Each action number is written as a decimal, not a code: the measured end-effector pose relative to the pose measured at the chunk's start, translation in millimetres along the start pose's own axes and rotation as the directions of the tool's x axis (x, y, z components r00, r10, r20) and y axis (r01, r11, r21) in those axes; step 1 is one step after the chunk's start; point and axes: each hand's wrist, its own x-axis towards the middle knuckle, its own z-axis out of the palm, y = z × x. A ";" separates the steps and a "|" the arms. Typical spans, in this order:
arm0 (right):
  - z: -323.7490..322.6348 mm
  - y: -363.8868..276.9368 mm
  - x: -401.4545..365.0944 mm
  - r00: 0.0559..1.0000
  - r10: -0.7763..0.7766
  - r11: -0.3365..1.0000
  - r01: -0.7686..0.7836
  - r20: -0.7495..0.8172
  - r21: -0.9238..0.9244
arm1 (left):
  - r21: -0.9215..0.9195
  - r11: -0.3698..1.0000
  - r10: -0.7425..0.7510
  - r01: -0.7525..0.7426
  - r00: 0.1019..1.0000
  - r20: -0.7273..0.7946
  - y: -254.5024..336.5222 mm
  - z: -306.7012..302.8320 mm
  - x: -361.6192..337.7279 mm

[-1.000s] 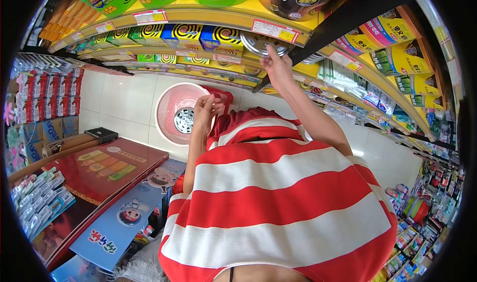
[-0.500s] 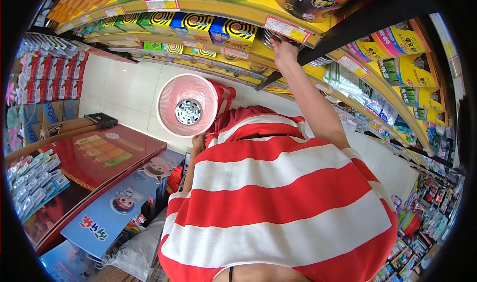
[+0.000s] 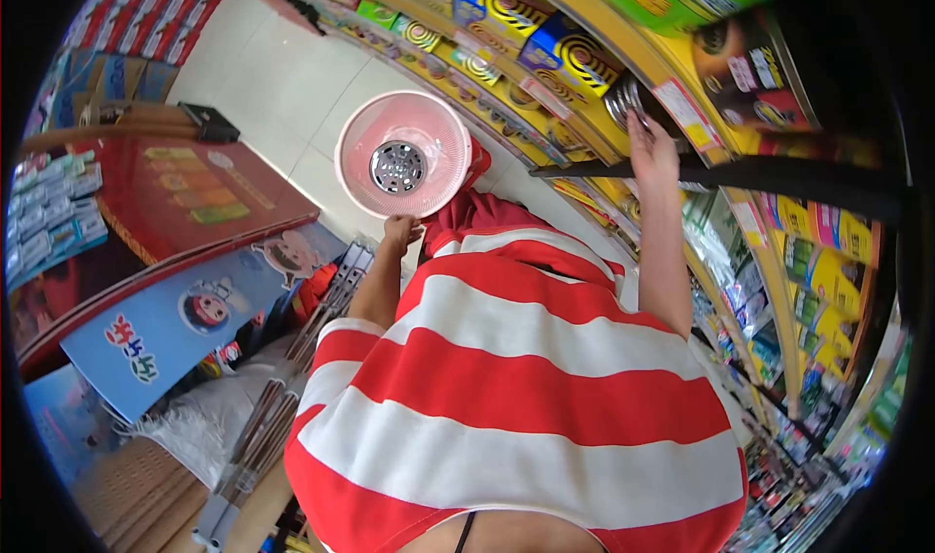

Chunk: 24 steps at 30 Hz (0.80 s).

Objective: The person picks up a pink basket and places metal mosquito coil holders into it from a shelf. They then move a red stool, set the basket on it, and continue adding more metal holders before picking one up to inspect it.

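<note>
My left hand is closed on the near rim of a round pink plastic basket with mesh walls. Inside the basket lies a round silver metal piece with holes cut through it. My right hand reaches up to the shelf, its fingers closed at the lower edge of shiny round silver metal discs. They look stacked and tilted; the fingertips are partly hidden. Blue boxes with yellow and black spirals stand just left of those discs.
A black shelf post runs close to my right forearm. Yellow shelves hold yellow packets on the right. A red box and a blue panel lie to the left, with metal tubes nearer me.
My view has turned, so shelf and basket appear rotated and shifted right. My right hand has drawn slightly back, with the metal discs now showing more beyond its fingers. My left hand still holds the basket.
</note>
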 end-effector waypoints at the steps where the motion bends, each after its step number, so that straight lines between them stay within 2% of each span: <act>1: -0.3 -3.1 0.7 1.000 0.020 1.000 -0.020 0.007 -0.015 | 0.025 1.000 0.015 -0.014 1.000 -0.025 6.0 2.6 2.5; 5: 2.4 -5.5 -7.1 1.000 0.010 0.997 -0.009 0.024 -0.077 | 0.075 0.993 0.099 -0.090 0.988 -0.118 23.8 4.7 23.3; 7: 0.4 -0.9 -21.6 0.999 -0.004 0.983 0.012 0.042 -0.182 | 0.150 0.984 0.116 -0.092 0.981 -0.155 33.7 3.5 30.9; 10: -13.2 10.9 -38.9 0.999 0.031 0.936 -0.025 0.012 -0.352 | 0.299 0.938 0.275 -0.173 0.899 -0.341 41.9 2.5 42.7; 11: -21.7 18.1 -45.8 0.999 0.026 0.901 -0.007 0.039 -0.434 | 0.265 0.947 0.259 -0.182 0.920 -0.295 43.1 -4.9 51.3; 12: -39.2 23.1 -47.9 0.997 0.061 0.870 -0.028 0.051 -0.492 | 0.342 0.911 0.329 -0.230 0.905 -0.268 51.4 -4.7 45.0; 14: -61.7 35.8 -61.4 0.987 0.151 0.759 -0.084 0.049 -0.645 | 0.486 0.808 0.469 -0.332 0.863 -0.190 89.0 -1.9 12.9; 16: -88.9 50.0 -72.4 0.976 0.218 0.620 -0.154 -0.020 -0.769 | 0.568 0.772 0.453 -0.286 0.874 -0.175 77.2 -23.9 64.8; 17: -100.5 54.5 -80.3 0.966 0.244 0.530 -0.211 -0.091 -0.821 | 0.529 0.750 0.552 -0.397 0.816 -0.170 69.1 -29.2 83.8; 18: -124.2 56.6 -83.1 0.955 0.281 0.464 -0.223 -0.096 -0.858 | 0.667 0.646 0.624 -0.371 0.760 -0.182 64.2 -37.4 107.1; 20: -165.0 56.3 -92.6 0.939 0.318 0.271 -0.224 -0.132 -0.936 | 0.672 0.599 0.629 -0.436 0.775 -0.057 44.3 -65.1 177.2; 22: -196.7 50.3 -105.7 0.925 0.314 0.163 -0.272 -0.212 -0.948 | 0.839 0.417 0.719 -0.349 0.692 -0.070 84.6 -46.0 128.5; 23: -206.4 45.2 -113.7 0.917 0.298 0.117 -0.312 -0.267 -0.943 | 0.765 0.525 0.635 -0.373 0.770 -0.060 88.2 -48.6 139.9; 24: -214.2 40.6 -121.6 0.904 0.281 0.070 -0.354 -0.322 -0.933 | 0.730 0.556 0.598 -0.396 0.801 -0.021 87.2 -50.9 152.8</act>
